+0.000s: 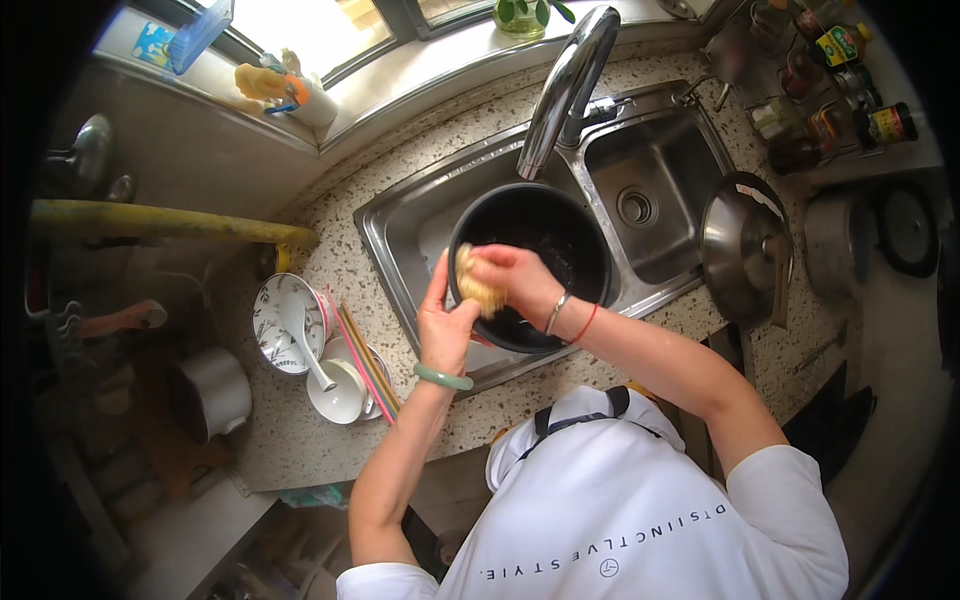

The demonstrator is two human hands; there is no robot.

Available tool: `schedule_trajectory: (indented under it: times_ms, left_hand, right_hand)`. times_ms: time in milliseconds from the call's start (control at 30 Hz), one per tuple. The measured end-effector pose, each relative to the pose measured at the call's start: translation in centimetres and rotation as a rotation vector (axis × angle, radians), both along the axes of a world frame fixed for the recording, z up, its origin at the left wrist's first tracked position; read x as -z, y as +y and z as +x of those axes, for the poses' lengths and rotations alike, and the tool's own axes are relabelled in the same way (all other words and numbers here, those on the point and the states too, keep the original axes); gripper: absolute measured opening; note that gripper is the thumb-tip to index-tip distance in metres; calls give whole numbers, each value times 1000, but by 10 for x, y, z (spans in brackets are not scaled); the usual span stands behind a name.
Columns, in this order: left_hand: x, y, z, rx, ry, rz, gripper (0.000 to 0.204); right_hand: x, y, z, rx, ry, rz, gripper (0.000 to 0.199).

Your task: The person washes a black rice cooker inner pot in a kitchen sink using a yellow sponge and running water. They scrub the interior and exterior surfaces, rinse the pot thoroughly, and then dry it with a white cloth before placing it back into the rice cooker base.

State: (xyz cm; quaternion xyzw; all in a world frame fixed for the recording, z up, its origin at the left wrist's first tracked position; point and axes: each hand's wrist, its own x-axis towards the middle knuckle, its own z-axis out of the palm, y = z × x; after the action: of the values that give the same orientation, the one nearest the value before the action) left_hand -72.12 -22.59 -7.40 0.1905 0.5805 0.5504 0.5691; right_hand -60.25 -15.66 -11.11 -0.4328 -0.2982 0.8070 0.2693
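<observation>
White and patterned, a bowl [272,325] stands near the left edge of the speckled surface [300,445]. Next, the left grip [445,330] meets the rim of a black pot [525,208] in the left steel basin [425,210]; clamped or merely resting, I cannot tell. A yellowish scrubber [476,292] sits over that rim, the right grip [522,280] closed around it. Even pressure, with the pot braced, should serve best.

I wear a matt white cloth shirt [640,490] and a smooth, polished green bangle [443,378], near a rough, fibrous-looking yellow wad [480,288], a smooth dark pot [572,235], a satiny metal sink [402,218], a mirror-glossy chrome faucet [568,92], glossy ceramic-looking bowls [270,330] and a speckled, stone-like desk [290,440].
</observation>
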Motion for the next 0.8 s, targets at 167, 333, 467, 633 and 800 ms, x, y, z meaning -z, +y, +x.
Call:
schedule_trajectory:
  times_ms: [167,333,467,633,800]
  left_hand:
    - [-8,6,-16,22,37,56,69]
    - [-18,-1,-8,100,98,-51,71]
    - [-23,2,-4,28,70,-73,73]
    - [-25,3,-10,140,116,-124,73]
    - [4,3,-22,90,270,16,71]
  right_hand:
    - [-9,-6,38,-842,-334,542,22]
    - [3,11,70,-1349,-913,1418,12]
    - [3,37,62,-1217,-1095,2037,14]
    - [-21,63,49,-1192,-866,2299,13]
    - [-7,52,71,-1116,-1061,2111,14]
